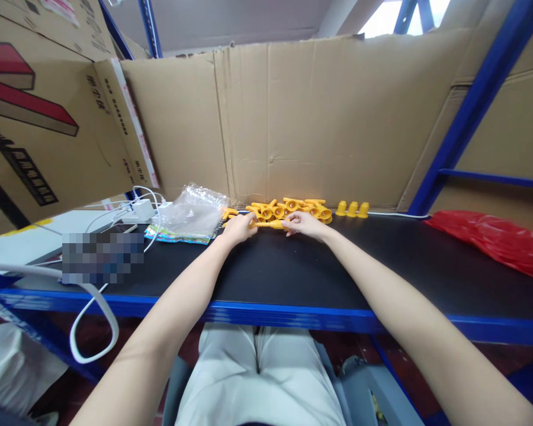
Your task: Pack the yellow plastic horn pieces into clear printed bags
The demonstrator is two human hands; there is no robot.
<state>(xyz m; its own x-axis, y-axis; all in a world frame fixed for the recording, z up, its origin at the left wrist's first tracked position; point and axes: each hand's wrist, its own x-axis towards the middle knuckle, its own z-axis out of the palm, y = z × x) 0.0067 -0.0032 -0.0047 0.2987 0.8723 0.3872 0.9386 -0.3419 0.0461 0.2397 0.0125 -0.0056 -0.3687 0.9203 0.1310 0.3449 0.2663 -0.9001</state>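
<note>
Both hands hold one yellow plastic piece (266, 223) between them at the bench's (382, 278) far edge; left hand (238, 228) and right hand (302, 223) pinch its ends with fingers closed; three small caps (352, 209) stand apart, yellow pile (288, 208) behind looks unsorted (most work left).

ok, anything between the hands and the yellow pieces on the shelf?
Nothing visible. The left hand and right hand already touch a yellow piece at the front of the yellow pile. The clear plastic bag lies off to the left, the three yellow caps off to the right.
</note>
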